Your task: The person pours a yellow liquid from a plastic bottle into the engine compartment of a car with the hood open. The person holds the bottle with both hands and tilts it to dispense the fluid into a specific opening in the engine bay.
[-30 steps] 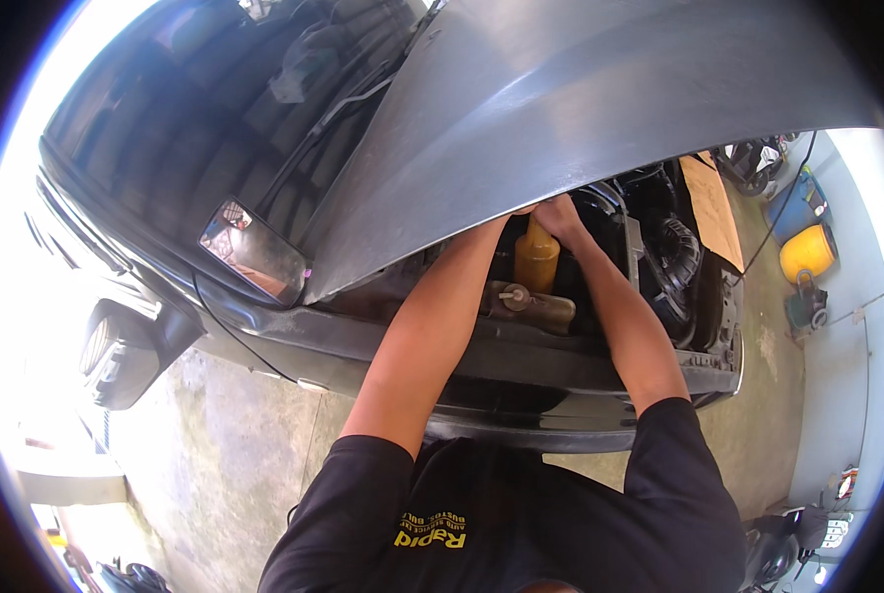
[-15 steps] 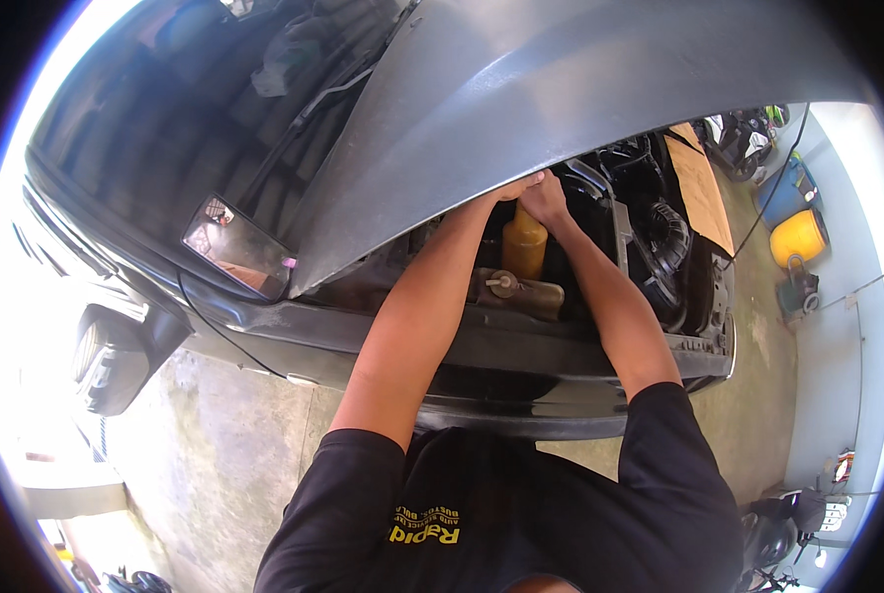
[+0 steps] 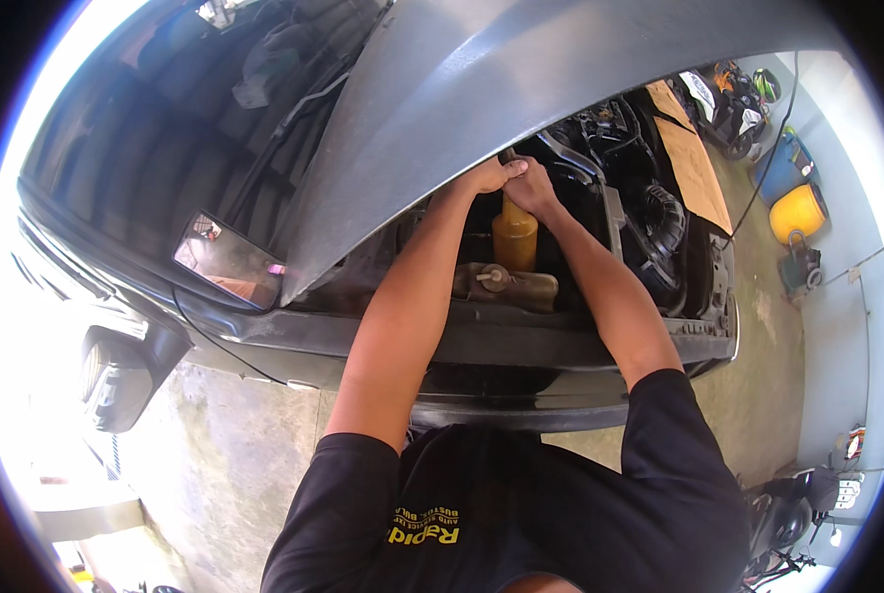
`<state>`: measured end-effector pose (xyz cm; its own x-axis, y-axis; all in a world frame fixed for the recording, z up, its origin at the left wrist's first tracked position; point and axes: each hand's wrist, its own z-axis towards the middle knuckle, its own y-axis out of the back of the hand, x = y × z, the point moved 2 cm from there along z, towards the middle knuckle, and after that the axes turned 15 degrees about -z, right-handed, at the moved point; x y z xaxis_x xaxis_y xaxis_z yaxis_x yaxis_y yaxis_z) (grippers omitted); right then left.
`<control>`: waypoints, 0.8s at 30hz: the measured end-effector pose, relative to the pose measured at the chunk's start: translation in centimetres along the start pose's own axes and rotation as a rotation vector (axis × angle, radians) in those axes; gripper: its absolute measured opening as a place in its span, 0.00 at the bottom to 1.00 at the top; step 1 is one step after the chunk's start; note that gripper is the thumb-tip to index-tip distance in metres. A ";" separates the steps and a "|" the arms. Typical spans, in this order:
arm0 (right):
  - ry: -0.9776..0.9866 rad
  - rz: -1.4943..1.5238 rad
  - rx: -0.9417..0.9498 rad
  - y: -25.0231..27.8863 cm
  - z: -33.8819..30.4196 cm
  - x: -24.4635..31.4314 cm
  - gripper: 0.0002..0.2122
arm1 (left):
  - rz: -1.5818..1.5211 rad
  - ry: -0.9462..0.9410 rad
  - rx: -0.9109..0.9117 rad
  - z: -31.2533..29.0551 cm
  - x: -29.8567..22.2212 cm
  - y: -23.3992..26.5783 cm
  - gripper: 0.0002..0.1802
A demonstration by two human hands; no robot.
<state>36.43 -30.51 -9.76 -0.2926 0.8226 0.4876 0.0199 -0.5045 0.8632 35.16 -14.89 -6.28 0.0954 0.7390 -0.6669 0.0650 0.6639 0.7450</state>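
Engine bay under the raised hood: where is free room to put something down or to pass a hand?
Crowded around the yellow strut, where the left hand and right hand meet under the hood. Hoses and black parts fill the bay's right side. Barer spots: the front crossmember between the forearms, and the concrete floor beside the bumper.

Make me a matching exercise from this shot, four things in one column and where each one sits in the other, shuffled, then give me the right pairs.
Things:
1. yellow cylinder
2. side mirror
3. yellow drum
4. cardboard sheet

Places:
A. on the floor at the far right, beside a blue drum
B. lying over the far edge of the engine bay
C. in the engine bay, right below the left hand and right hand
D. sticking out at the left, below the raised grey hood

Pairs: 1-C, 2-D, 3-A, 4-B
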 end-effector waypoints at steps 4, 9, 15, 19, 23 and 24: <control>-0.047 0.019 0.046 0.4 0.0 0.7 0.21 | -0.002 0.016 0.005 0.0 -0.1 0.1 0.61; 0.037 -0.008 0.072 0.5 -0.1 0.4 0.23 | 0.004 0.069 0.126 -0.5 -0.8 0.8 0.62; 0.070 0.057 0.013 0.1 -0.1 0.4 0.21 | -0.040 0.071 0.064 -0.7 -0.7 0.7 0.61; 0.019 -0.016 0.033 0.5 -0.1 0.4 0.19 | -0.055 0.160 0.139 -1.2 -1.4 1.0 0.59; 0.069 0.105 0.042 -0.1 0.5 -0.1 0.20 | -0.047 0.180 0.086 -1.1 -1.5 0.9 0.56; 0.065 0.077 0.042 0.0 0.4 0.0 0.20 | -0.042 0.184 0.073 -1.3 -1.4 1.0 0.56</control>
<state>36.77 -30.38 -9.71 -0.3496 0.7625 0.5444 0.0847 -0.5530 0.8289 33.78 -15.12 -4.63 -0.0916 0.7235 -0.6843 0.1378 0.6898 0.7108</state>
